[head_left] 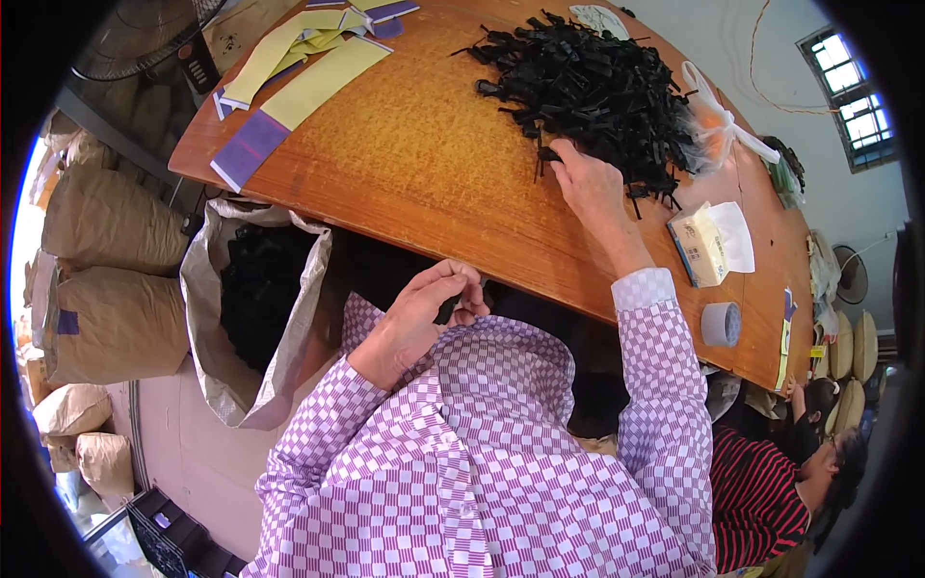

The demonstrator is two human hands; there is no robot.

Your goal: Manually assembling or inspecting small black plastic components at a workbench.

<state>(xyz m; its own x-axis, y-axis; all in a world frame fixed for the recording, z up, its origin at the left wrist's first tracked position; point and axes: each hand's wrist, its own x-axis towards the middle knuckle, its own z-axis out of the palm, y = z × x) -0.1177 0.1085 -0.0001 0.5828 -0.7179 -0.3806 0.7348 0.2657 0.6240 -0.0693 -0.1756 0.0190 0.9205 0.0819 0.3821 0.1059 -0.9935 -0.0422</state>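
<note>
The left hand (414, 323) pinches a small black plastic piece (446, 310) in closed fingers near the chest. The right hand (590, 188) rests, fingers curled, on the tangled black pile (588, 91) far right on the glossy wooden counter (414, 164).

The person wears a long-sleeved woven shirt in a small check of purple and white squares, the same pattern running across the chest, shoulders and both arms. Each of the 2 sleeves ends in a buttoned-style cuff; the right cuff looks paler, its check finer and more washed out. The left hand (414, 323) and right hand (590, 183) are bare, without gloves.
</note>
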